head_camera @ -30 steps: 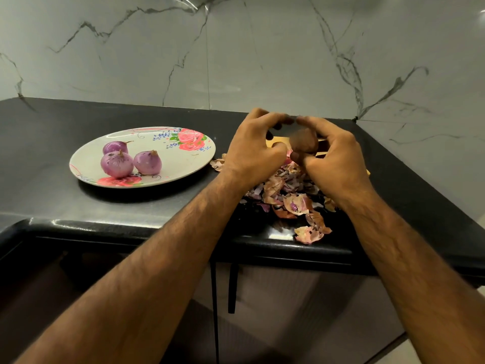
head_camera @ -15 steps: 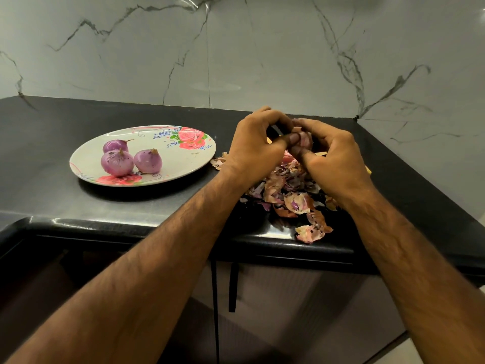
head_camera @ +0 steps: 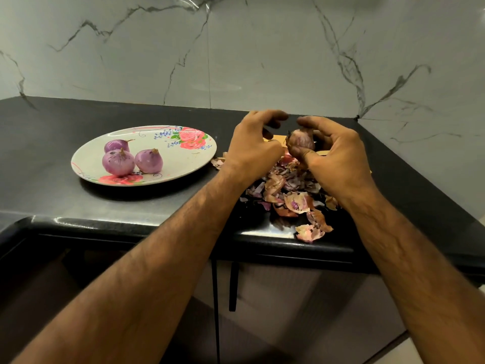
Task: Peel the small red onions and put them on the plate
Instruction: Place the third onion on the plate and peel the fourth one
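Note:
A small red onion [head_camera: 301, 140], partly skinned, sits in the fingertips of my right hand [head_camera: 338, 158], which grips it above a heap of peels [head_camera: 288, 190]. My left hand [head_camera: 254, 147] hovers just left of the onion with its fingers curled and a small gap between them and the bulb; I cannot make out whether it holds anything. To the left, a flowered white plate [head_camera: 183, 164] carries three peeled purple onions [head_camera: 118, 162].
The black counter [head_camera: 52, 195] ends in a rounded front edge with dark cabinets below. A marble wall rises behind and at the right. A tan flat object [head_camera: 277, 139] shows under the hands. One peel [head_camera: 309, 232] lies at the counter's front edge.
My hands were pressed together around the onion. They have drawn apart, my left hand has come off it, and the onion stays in my right hand.

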